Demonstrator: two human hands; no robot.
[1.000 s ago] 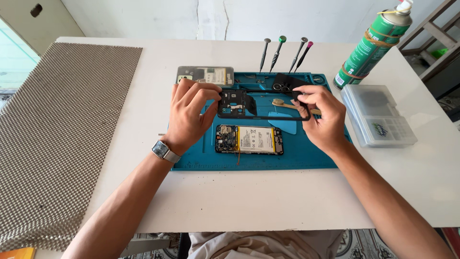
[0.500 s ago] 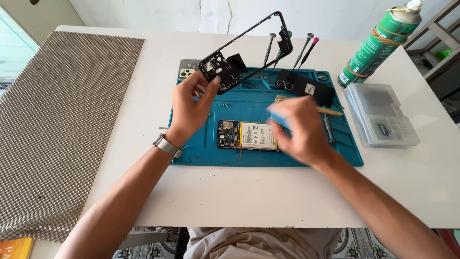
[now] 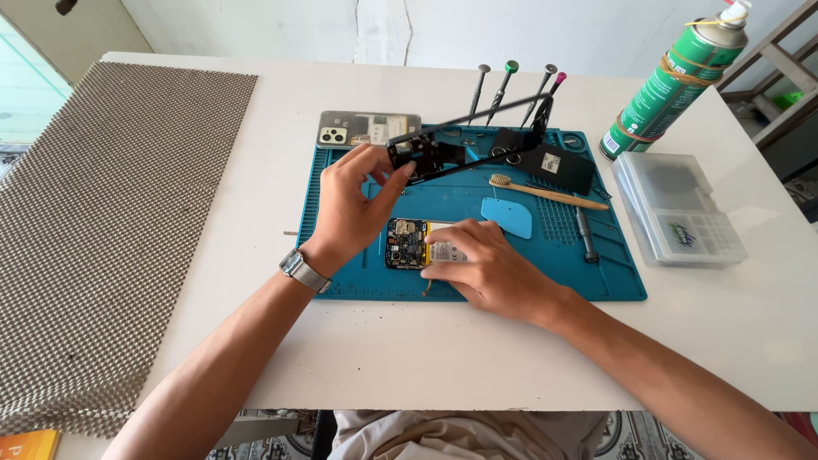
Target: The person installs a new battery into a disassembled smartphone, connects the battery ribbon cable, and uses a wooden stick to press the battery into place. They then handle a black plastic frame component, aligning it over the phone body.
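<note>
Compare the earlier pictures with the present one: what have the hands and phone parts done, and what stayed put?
The left hand has lifted the black phone frame off the blue repair mat and holds it tilted above it. The right hand left the mat's far side and now rests on the opened phone. The screwdrivers, spray can, toothbrush and parts box stayed put.
</note>
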